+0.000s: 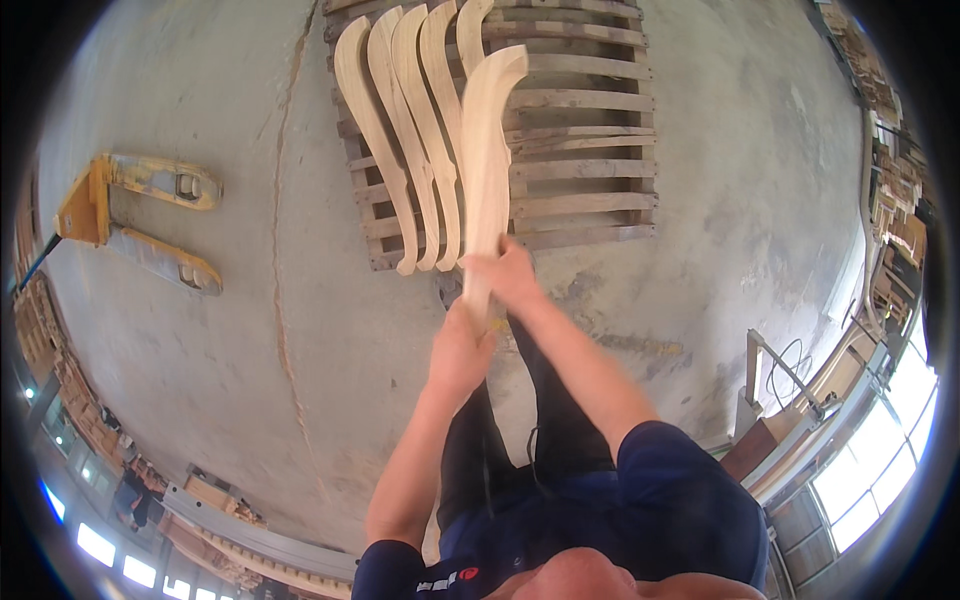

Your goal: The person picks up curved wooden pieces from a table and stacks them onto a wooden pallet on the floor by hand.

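I hold a long curved pale wooden piece (487, 150) with both hands over a wooden pallet (585, 150). My left hand (458, 345) grips its near end. My right hand (508, 275) is wrapped around it a little further up. The piece points away from me, its wide hooked end above the pallet's slats. Several matching curved wooden pieces (400, 140) lie side by side on the left part of the pallet, right beside the held one.
A yellow pallet jack (140, 215) stands on the concrete floor (740, 190) to the left. Stacks of wooden parts (900, 190) line the right edge. A metal frame and a workbench (775, 400) stand at the lower right by bright windows. A long crack (280, 250) runs down the floor.
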